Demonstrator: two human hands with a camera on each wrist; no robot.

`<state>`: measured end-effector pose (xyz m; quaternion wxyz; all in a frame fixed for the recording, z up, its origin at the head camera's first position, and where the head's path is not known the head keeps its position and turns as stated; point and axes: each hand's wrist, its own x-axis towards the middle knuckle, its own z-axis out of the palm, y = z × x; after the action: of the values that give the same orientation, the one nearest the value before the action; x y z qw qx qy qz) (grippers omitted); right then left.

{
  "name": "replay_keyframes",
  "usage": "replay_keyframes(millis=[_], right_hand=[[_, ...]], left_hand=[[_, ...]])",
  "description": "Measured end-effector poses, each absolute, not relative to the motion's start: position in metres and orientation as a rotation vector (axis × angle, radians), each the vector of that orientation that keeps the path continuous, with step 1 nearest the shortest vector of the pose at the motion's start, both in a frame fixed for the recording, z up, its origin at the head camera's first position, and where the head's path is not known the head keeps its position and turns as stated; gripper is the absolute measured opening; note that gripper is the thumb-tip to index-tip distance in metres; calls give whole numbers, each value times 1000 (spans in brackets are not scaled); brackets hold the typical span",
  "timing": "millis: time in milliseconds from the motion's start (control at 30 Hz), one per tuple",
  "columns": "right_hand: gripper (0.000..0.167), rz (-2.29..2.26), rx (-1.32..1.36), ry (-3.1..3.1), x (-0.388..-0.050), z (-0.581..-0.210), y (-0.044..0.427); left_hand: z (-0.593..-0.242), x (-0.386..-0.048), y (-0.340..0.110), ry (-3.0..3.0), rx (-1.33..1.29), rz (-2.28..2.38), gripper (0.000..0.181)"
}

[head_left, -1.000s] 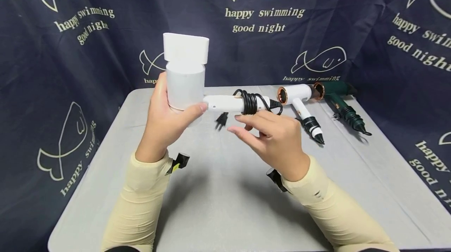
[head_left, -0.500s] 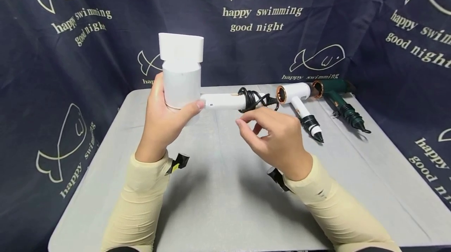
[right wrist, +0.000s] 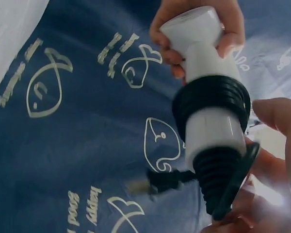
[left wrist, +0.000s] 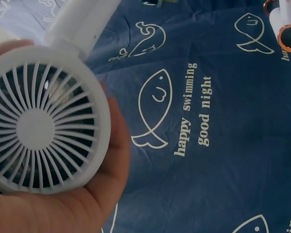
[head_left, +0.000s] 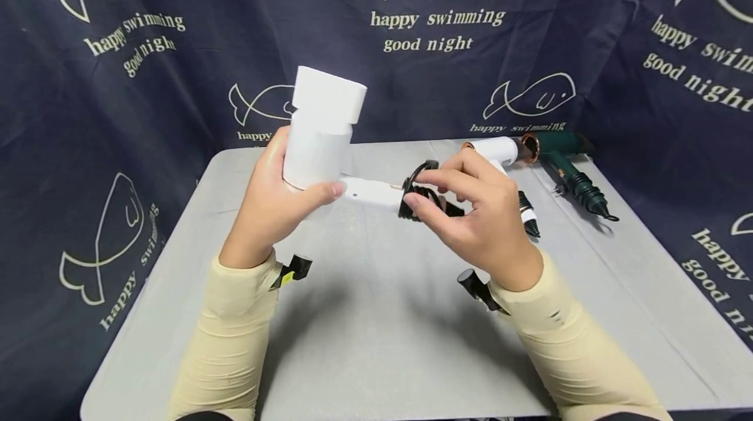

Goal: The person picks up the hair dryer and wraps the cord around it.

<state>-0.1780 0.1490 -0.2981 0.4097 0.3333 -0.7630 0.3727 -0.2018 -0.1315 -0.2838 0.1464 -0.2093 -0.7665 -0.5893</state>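
My left hand (head_left: 273,202) grips the barrel of a white hair dryer (head_left: 317,150), held above the table. Its handle points to the right and slopes slightly down. In the left wrist view the slatted round grille (left wrist: 35,128) faces the camera, with fingers curled around the barrel. A black power cord (right wrist: 211,99) is wound in several turns around the handle. My right hand (head_left: 485,215) is at these coils, its thumb and fingers around a cord loop. The plug (right wrist: 167,182) hangs blurred beside the handle end in the right wrist view. My right hand hides part of the handle.
A second white hair dryer (head_left: 497,148), partly hidden by my right hand, lies at the back right of the grey table (head_left: 376,342). Beside it lies a dark green hair dryer (head_left: 559,143) with its cord wound. Dark blue fish-print cloth (head_left: 329,9) surrounds the table.
The dryer has tilted, its handle end dropping and its barrel shifting right. My right hand has risen from below the handle to the cord coils, and the cord turns have shifted.
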Motion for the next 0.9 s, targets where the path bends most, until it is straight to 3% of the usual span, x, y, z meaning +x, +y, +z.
replay_keyframes(millis=[200,533,900], right_hand=[[6,1182,812,-2112,-185,-299,156],[13,2054,1122,-2176,-199,-302,166],[26,1913,1253,-1972,-198,-322,135]], left_hand=[[-283,-200,-132,-2295,-657,-1642,71],[-278,-195,-135,-2125,-716,-1964,68],[-277,-202,-128,-1532,-670,-2294,60]])
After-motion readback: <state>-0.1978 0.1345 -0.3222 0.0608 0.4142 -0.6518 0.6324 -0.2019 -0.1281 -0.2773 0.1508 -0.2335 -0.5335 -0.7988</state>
